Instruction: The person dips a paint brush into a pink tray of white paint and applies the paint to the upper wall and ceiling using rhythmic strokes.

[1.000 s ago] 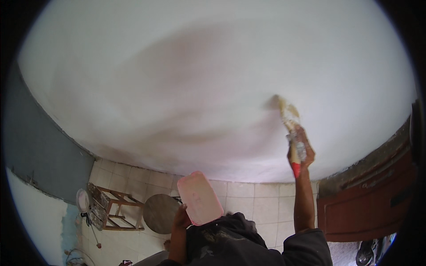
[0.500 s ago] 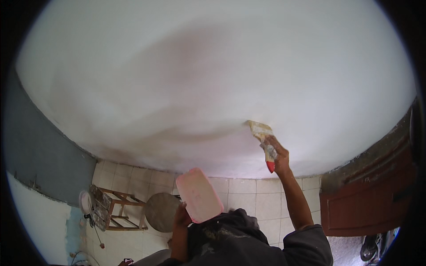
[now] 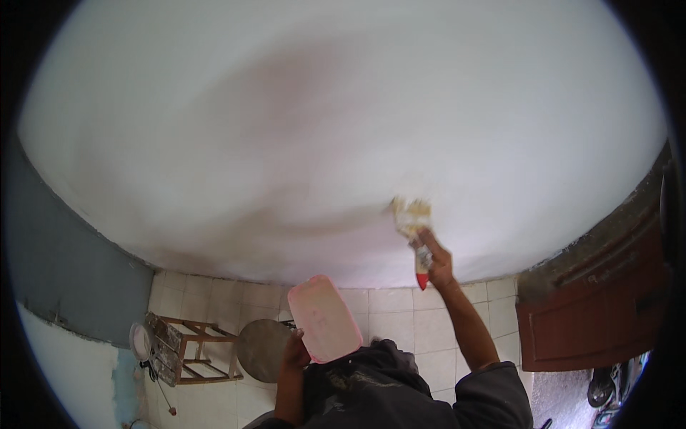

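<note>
Two hands in all: one left hand (image 3: 295, 349), one right hand (image 3: 439, 262). One brush (image 3: 413, 214), with one red handle end (image 3: 422, 281). One pink plastic container (image 3: 325, 319). Toward the left edge of the floor (image 3: 393, 318): one wooden stool (image 3: 165, 350), one round brown top (image 3: 263, 350), one pale round vessel (image 3: 141, 342), one cord (image 3: 161, 392). By the right edge, one reddish-brown panelled door (image 3: 597, 322). Floor tiles (image 3: 434, 332) too often hidden for an exact count.

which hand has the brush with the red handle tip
The right hand, raised at the white wall: it grips the paintbrush, whereas the left hand, lower down, holds the pink container.
</note>
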Motion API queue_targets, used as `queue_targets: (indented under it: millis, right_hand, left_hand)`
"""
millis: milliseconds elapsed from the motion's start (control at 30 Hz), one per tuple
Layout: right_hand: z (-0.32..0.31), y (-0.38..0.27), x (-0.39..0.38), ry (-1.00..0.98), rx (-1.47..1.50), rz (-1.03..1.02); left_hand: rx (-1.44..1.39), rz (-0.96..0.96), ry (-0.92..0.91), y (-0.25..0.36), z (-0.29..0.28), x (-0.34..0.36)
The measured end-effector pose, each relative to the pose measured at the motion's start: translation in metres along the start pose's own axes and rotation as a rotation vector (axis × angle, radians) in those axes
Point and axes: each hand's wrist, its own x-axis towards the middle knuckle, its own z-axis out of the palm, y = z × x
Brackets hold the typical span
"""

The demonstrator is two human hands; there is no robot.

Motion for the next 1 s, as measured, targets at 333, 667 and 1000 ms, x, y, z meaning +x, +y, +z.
queue_targets:
  millis: [333, 667, 1000]
  right_hand:
    - [-0.016, -0.054, 0.016, -0.198, -0.116, 0.191]
    - [-0.047, -0.106, 0.076, 0.246, 0.378, 0.161]
    - [0.016, -0.026, -0.053, -0.094, -0.315, -0.025]
  left_hand:
    - [0.026, -0.066, -0.093, 0.016, 0.004, 0.026]
    - [0.024, -0.122, -0.114, 0.012, -0.008, 0.039]
    - [0.144, -0.150, -0.126, 0.019, 0.018, 0.039]
